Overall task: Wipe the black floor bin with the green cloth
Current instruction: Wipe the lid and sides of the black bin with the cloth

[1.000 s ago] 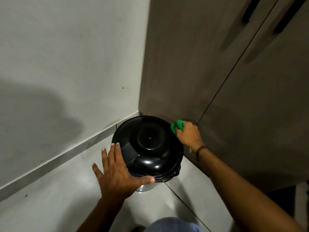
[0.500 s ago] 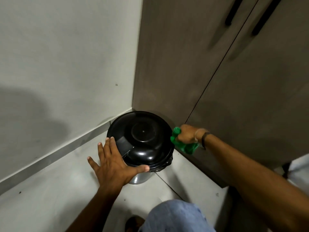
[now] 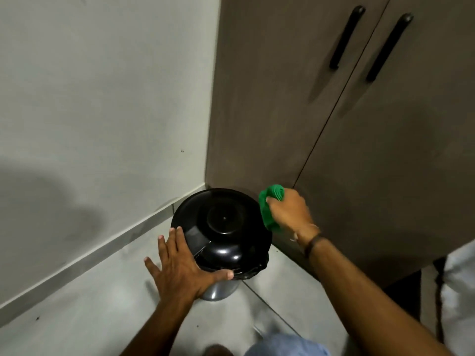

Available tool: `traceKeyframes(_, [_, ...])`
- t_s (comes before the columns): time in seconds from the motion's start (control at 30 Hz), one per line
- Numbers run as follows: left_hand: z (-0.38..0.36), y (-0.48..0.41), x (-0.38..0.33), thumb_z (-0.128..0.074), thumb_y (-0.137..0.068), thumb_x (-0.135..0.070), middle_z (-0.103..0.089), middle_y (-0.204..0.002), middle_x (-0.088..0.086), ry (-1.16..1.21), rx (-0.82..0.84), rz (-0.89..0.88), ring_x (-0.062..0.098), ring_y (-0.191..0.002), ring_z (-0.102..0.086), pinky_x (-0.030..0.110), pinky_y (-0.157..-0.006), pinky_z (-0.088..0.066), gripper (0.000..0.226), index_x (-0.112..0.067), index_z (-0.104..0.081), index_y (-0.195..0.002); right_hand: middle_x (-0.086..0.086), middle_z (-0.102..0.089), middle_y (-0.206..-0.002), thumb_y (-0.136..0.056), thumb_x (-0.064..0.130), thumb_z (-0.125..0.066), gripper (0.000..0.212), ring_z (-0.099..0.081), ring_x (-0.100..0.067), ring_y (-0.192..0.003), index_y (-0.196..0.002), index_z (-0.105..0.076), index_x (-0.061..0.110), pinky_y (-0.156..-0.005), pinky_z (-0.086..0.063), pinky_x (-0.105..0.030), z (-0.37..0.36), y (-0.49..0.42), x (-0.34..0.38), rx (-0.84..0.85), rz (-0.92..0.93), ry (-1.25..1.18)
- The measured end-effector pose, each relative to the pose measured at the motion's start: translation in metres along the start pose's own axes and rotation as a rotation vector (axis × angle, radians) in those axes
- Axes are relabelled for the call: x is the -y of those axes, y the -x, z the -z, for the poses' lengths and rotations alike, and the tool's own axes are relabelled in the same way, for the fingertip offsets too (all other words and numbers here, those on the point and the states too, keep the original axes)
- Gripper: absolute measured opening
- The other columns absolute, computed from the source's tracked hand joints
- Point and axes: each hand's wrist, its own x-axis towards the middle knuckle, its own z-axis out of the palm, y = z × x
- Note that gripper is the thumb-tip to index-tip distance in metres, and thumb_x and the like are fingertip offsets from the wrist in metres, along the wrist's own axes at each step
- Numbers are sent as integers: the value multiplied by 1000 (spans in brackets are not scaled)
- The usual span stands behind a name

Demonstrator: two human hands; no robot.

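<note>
The black floor bin (image 3: 221,227) stands in the corner between the white wall and the brown cabinet, its round glossy lid facing up and a metal body showing below. My left hand (image 3: 180,271) lies flat with fingers spread on the lid's near left edge, thumb along the front rim. My right hand (image 3: 290,211) grips the bunched green cloth (image 3: 270,209) and presses it against the bin's right side, just under the lid's rim. Most of the bin's body is hidden beneath the lid and my hands.
The brown cabinet doors (image 3: 359,150) with two black handles (image 3: 345,37) rise close behind and right of the bin. The white wall (image 3: 102,98) and its skirting (image 3: 102,245) run along the left. Grey floor tiles (image 3: 77,317) lie in front; my knee (image 3: 285,346) shows at the bottom.
My right hand with the cloth dropped down the bin's right side, then rose back toward the rim. The left hand stayed on the lid. The camera tilted up a little.
</note>
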Motion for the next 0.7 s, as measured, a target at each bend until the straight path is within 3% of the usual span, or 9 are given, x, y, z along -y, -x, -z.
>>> traceKeyframes(0.1, [-4,0,7,-55,-21,-111,11,-178,-1,4,-33,-11,26,-164,19,71,-129,2,181,-26,17,-163,-10,-73,-132,-92,36,-61,40,-67,-37,-124,-131,-69,28,-104,-54,-42,-44,-22,13,122,144,65])
traceKeyframes(0.2, [-13,-6,13,-51,-21,-114,5,-179,1,25,-93,-20,28,-165,13,71,-129,-3,179,-27,14,-163,1,-50,-162,-98,33,-58,52,-41,-26,-153,-150,-55,29,-127,-29,-41,-98,-26,-1,205,320,218])
traceKeyframes(0.27, [-16,-7,13,-50,-22,-114,2,-179,2,22,-116,-33,28,-165,11,71,-129,-4,177,-27,13,-163,10,-44,-166,-97,32,-57,56,-29,-15,-159,-153,-51,31,-131,-15,-38,-120,-24,-2,189,462,282])
traceKeyframes(0.43, [-18,-6,13,-49,-26,-113,4,-179,0,-29,-124,-15,26,-165,12,69,-129,1,174,-27,13,-164,12,-44,-165,-97,36,-58,58,-30,-9,-158,-154,-49,33,-130,-12,-34,-136,18,4,310,680,287])
traceKeyframes(0.57, [-17,-3,11,-49,-27,-112,3,-179,-1,-32,-114,-4,25,-165,12,69,-129,-1,172,-27,12,-164,15,-51,-160,-88,23,-60,66,-35,-5,-155,-152,-52,35,-130,-11,-27,-94,51,-44,364,707,270])
traceKeyframes(0.7, [-16,-5,12,-47,-26,-115,0,-179,1,-10,-106,-28,28,-165,10,69,-129,-4,175,-25,8,-165,7,-56,-157,-81,5,-56,71,-40,-16,-154,-149,-58,26,-131,-23,-40,-66,10,-56,299,605,257])
